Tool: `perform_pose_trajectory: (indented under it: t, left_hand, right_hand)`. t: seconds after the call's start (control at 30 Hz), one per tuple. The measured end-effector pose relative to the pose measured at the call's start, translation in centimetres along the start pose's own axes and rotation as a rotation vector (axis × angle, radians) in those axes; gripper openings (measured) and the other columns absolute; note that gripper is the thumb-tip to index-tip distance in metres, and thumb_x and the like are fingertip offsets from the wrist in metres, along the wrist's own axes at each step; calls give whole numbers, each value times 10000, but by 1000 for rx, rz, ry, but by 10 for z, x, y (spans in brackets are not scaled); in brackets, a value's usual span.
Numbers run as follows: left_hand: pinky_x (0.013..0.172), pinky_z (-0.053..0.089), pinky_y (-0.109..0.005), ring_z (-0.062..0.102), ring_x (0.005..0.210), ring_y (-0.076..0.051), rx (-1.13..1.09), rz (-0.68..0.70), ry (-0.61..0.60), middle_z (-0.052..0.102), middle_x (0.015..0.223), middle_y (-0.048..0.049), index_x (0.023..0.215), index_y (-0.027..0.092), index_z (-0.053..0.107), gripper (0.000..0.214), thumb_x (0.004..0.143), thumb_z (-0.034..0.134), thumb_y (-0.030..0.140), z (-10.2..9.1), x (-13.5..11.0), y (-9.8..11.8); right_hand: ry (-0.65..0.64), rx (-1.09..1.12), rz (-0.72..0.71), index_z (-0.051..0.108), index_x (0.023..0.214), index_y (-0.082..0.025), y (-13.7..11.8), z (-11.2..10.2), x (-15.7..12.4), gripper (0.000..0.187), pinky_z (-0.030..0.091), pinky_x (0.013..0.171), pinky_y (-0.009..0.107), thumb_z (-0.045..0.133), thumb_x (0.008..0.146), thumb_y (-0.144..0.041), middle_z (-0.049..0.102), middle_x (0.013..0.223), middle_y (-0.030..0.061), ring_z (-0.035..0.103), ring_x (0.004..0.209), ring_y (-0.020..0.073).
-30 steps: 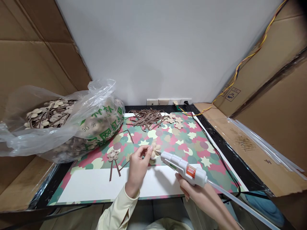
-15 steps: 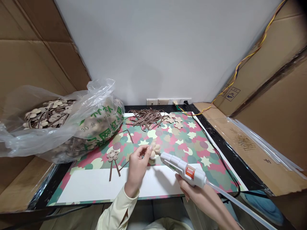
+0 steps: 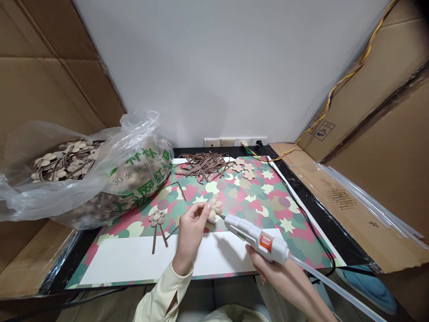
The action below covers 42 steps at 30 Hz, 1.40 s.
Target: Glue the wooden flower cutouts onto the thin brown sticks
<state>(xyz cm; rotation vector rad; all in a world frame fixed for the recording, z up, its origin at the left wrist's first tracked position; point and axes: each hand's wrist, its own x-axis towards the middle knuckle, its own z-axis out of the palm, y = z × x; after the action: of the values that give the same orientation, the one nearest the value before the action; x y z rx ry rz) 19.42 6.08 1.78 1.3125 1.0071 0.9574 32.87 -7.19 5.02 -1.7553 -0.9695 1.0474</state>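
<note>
Between thumb and fingers, my left hand [image 3: 193, 228] pinches a cream fabric flower [image 3: 216, 206] above the patterned mat. My right hand [image 3: 268, 268] is wrapped round a white hot glue gun [image 3: 256, 237] with an orange window. A long clear glue stick [image 3: 331, 284] sticks out of its back end. The gun's nozzle points left at the flower, close to its petals; whether it touches, I cannot tell. Left of my left hand lies a flower with two striped ribbon tails [image 3: 157, 218]. Part of a bent ribbon strip [image 3: 173, 231] is hidden behind my left hand.
A plastic bag [image 3: 137, 174] full of ribboned flowers stands on the left. Striped ribbon strips [image 3: 204, 165] are heaped at the back beside several loose flowers [image 3: 248, 171]. A black cable [image 3: 298, 201] runs down the right side. Cardboard walls [image 3: 378, 103] flank the table.
The flower in my left hand has turned slightly, its petals facing the nozzle a little differently. Both hands stay in nearly the same place, and the glue gun has hardly moved.
</note>
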Motion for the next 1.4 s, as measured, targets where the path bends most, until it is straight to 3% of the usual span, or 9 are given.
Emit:
perform_pose_trajectory:
  t: [0.5, 0.9, 1.13, 1.4]
  left_hand:
    - [594, 453, -179, 552, 612, -94, -81, -16, -27, 604, 645, 12, 792, 161, 634, 229, 801, 592, 386, -1, 2, 2]
    - [560, 467, -210, 608, 629, -135, 108, 75, 84, 653, 693, -10, 821, 167, 626, 253, 803, 569, 413, -1, 0, -3]
    - [601, 481, -238, 632, 659, -162, 232, 156, 58, 675, 722, -31, 859, 180, 623, 258, 838, 518, 414, -2, -1, -8]
    - [609, 472, -238, 630, 680, -163, 309, 176, 74, 669, 743, -26, 865, 191, 622, 267, 850, 501, 429, -2, -2, -7]
  right_hand:
    - [1, -76, 81, 465, 679, -196, 0, -4, -4, 260, 340, 442, 218, 463, 764, -442, 372, 445, -57, 362, 426, 99]
    - [23, -111, 26, 426, 556, -201, -2, -11, -9, 317, 324, 430, 220, 488, 769, -427, 376, 416, -49, 355, 419, 99]
    - [-54, -185, 79, 404, 474, -189, 9, -8, 5, 422, 378, 476, 227, 495, 799, -442, 427, 465, -23, 429, 464, 110]
    - [-75, -164, 10, 363, 463, -190, 3, -4, 10, 400, 330, 480, 218, 464, 815, -350, 415, 471, -27, 398, 488, 104]
